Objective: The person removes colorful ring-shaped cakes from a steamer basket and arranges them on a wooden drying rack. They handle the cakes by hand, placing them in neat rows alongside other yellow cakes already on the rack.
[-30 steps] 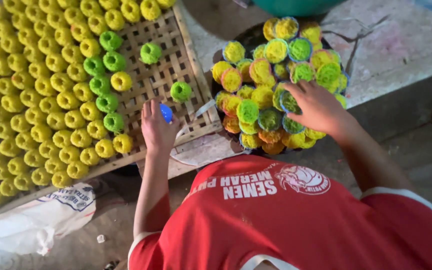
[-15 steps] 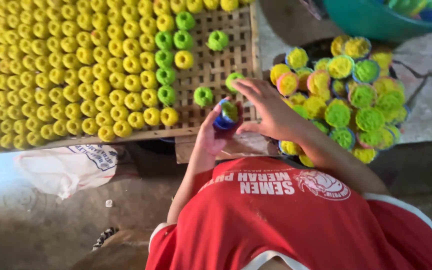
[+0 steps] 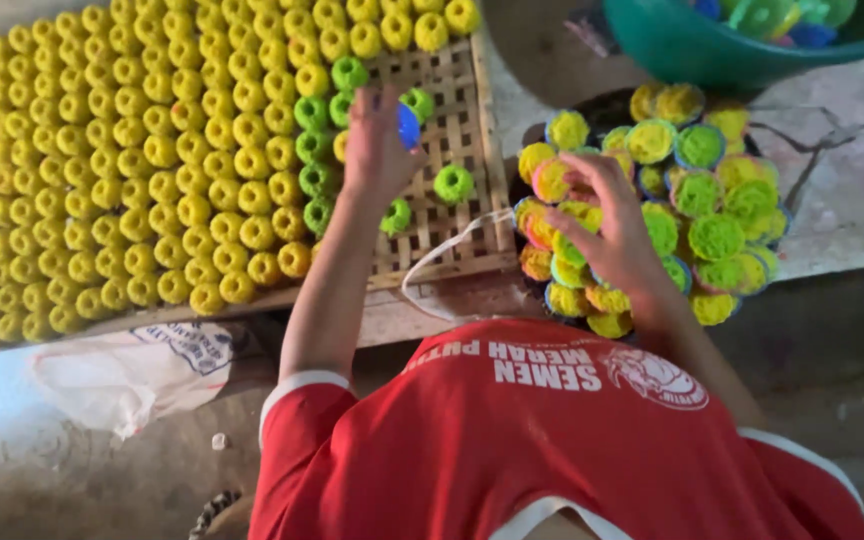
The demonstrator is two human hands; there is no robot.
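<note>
Two hands at work, head view: one over the woven tray, one over the heap of filled cups.
Left hand: raised over the woven bamboo tray; fingers closed on a small blue cup, held beside the green column.
Right hand: spread over the pile of coloured cakes in cups; fingers apart, tips touching the pile, nothing clearly pinched.
Yellow cakes: dense rows filling the left and middle of the tray.
Green cakes: one column at the right edge of the yellow rows; a few loose ones, such as the lone green cake, stand apart on bare weave.
Green basin: top right, holding more coloured cups.
White plastic bag: on the floor below the tray.
Handling judgement: tip the cup straight down onto bare weave, just beside the last green one, so the rows stay tight; lift the cup off vertically so the soft shape does not smear.
Risk judgement: a forearm dragging over the finished rows would crush them.
</note>
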